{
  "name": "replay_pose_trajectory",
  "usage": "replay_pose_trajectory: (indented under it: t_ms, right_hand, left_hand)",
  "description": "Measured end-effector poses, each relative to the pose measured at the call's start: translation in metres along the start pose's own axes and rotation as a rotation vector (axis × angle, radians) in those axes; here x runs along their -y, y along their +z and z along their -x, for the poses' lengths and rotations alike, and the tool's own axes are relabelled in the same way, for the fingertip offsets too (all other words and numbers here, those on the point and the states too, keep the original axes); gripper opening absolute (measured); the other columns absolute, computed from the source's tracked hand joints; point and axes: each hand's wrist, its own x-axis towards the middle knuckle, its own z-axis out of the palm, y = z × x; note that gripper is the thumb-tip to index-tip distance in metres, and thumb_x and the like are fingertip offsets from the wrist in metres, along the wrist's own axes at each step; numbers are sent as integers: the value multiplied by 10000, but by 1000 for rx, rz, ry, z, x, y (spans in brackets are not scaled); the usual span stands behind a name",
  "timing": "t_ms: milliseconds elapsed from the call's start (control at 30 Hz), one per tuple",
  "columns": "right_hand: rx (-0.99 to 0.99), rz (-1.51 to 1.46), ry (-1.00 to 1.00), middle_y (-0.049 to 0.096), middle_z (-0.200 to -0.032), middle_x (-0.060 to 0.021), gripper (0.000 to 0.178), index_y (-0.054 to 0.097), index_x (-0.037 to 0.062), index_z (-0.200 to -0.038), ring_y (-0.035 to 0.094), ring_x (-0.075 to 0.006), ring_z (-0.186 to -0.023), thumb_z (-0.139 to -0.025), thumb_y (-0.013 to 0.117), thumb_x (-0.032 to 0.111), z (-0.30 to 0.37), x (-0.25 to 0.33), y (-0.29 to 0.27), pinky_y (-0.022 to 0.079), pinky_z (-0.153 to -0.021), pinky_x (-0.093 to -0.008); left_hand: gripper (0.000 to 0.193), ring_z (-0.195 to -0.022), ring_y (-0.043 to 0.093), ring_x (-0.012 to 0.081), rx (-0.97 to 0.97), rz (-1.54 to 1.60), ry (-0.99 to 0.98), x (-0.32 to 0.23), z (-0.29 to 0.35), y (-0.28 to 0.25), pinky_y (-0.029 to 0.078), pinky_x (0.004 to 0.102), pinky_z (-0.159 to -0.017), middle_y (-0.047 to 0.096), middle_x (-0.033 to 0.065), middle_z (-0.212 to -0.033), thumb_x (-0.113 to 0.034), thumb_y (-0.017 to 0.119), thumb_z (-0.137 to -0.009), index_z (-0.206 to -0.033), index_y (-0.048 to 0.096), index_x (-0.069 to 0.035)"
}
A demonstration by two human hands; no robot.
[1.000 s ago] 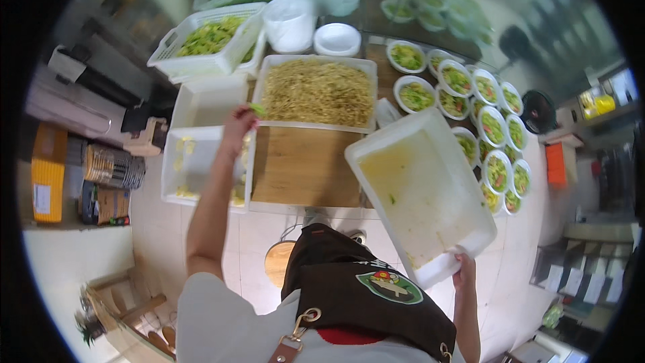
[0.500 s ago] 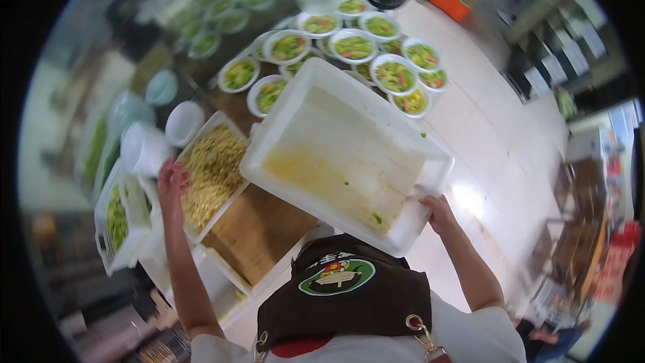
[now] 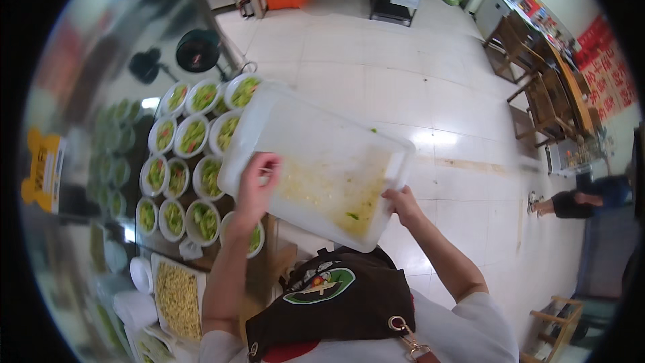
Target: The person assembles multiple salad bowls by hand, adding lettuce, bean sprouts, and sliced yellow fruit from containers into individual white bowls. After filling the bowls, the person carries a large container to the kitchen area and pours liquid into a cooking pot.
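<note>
In front of my apron I hold a large white plastic tray (image 3: 316,154), tilted. Yellowish liquid and small green scraps cling to its inner bottom. My right hand (image 3: 401,203) grips its right rim. My left hand (image 3: 256,185) is in front of the tray's left part, its fingers curled closed; what they hold, if anything, I cannot make out. To the left, white bowls of chopped green vegetables with some reddish pieces (image 3: 193,136) crowd the table in rows. One bowl (image 3: 255,238) is partly hidden behind my left forearm.
At the lower left stand a white tray of pale yellow chopped food (image 3: 178,296) and stacked white bowls (image 3: 134,309). A glass pane (image 3: 101,101) borders the table on the left. A dark fan (image 3: 198,50) stands beyond the bowls. Far right, a person (image 3: 581,202) is by wooden chairs (image 3: 547,104).
My view has swung to the right, toward the open floor. My left hand has left the area by the chopped food and stacked bowls and come across to the tray. My right hand keeps its grip.
</note>
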Motion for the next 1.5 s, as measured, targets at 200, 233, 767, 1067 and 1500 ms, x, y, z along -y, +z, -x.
replay_pose_trajectory:
  t_ms: [200, 233, 767, 1067, 1500]
  right_hand:
    - [34, 25, -53, 591, -760, -92, 255, 587, -50, -923, 561, -172, -583, -736, 581, 123, -61, 31, -63, 457, -470, -307]
    - [37, 43, -29, 603, -795, -98, 273, 584, -42, -949, 582, -183, -620, -738, 580, 131, -72, 36, -74, 477, -487, -319]
    - [-70, -176, -9, 609, -915, -140, 380, 533, -53, -1085, 622, -240, -760, -757, 560, 137, -256, 173, -135, 525, -579, -375]
    - [-253, -299, -117, 613, -878, -137, 363, 533, -57, -1083, 629, -249, -725, -763, 534, 114, -384, 286, -163, 524, -569, -361]
    - [-190, -298, -83, 604, -835, -102, 292, 555, -40, -1013, 590, -200, -665, -743, 543, 72, -590, 408, -213, 462, -495, -321]
  left_hand:
    - [384, -889, 548, 229, 155, -534, 465, -25, -132, 215, 500, 317, -703, 495, 89, -1017, -97, 674, -743, -1094, 517, -78]
    - [366, -892, 543, 235, 194, -605, 485, -25, -153, 238, 498, 328, -695, 495, 83, -998, -103, 676, -737, -1068, 523, -79]
    - [224, -934, 535, 297, 725, -265, 439, 94, -378, 267, 447, 393, -798, 538, 110, -972, -114, 628, -753, -960, 575, -48]
    - [273, -926, 531, 344, 432, -873, 213, 90, -596, 272, 467, 427, -784, 524, 142, -1007, -127, 623, -767, -1024, 544, -76]
    - [179, -885, 547, 396, 706, -717, 31, 163, -733, 439, 449, 486, -790, 555, 250, -928, -91, 450, -804, -923, 520, 22]
